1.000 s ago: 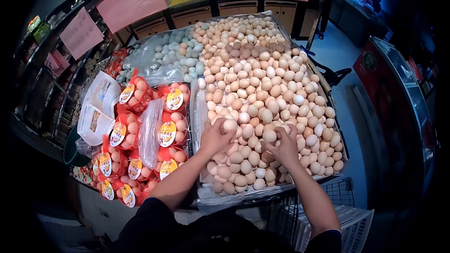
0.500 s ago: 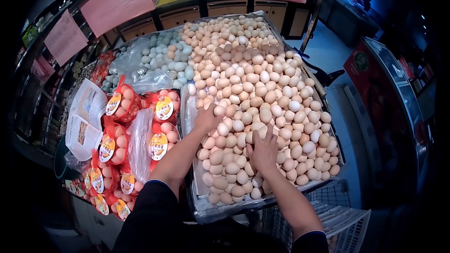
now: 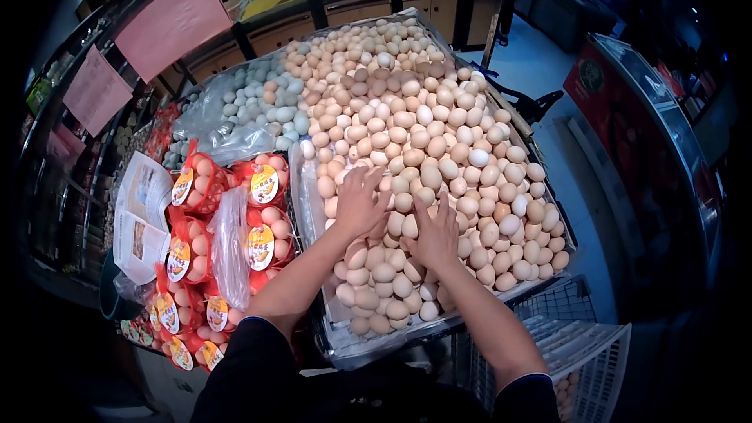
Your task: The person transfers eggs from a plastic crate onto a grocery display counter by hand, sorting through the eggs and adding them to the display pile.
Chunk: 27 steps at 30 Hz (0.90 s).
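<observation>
Although filled red net bags (image 3: 180,223) lie alongside, brown eggs (image 3: 384,272) lie loose beneath the left hand (image 3: 362,205) and right hand (image 3: 437,239), fingers part-spread, grip indeterminable.

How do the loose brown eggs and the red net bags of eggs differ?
The loose brown eggs lie in one broad heap; the red net bags hold theirs in small bunches. The bags carry yellow-and-white labels; the loose eggs show none. Both show brownish-pink shells.
</observation>
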Each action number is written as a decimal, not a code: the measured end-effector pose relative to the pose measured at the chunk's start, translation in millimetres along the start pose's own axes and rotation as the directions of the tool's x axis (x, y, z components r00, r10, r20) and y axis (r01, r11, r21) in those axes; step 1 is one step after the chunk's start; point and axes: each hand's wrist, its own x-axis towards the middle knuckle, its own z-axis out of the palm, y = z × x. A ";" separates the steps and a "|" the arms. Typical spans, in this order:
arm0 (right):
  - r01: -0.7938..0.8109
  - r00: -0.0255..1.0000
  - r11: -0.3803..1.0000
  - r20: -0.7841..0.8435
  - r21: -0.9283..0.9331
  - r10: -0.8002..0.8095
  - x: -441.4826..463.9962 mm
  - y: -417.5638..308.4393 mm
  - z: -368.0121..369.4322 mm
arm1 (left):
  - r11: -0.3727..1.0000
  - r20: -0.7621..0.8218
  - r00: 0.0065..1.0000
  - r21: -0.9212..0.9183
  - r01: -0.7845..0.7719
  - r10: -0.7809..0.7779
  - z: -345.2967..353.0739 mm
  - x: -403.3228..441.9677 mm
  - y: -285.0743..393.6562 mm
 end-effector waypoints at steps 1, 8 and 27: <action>-0.011 1.000 1.000 0.002 0.019 0.011 -0.1 -0.7 -3.9 | 0.986 0.078 0.996 -0.167 -0.026 0.040 1.4 0.7 10.2; 0.077 0.915 0.972 -0.404 0.222 0.020 -97.5 61.0 -95.8 | 0.965 0.047 0.996 -0.257 -0.057 0.071 3.2 1.6 59.9; -0.746 0.075 0.109 -0.079 0.657 0.994 -686.3 194.3 -80.7 | -0.079 0.668 -0.362 -0.415 -0.907 0.650 198.1 -260.0 589.1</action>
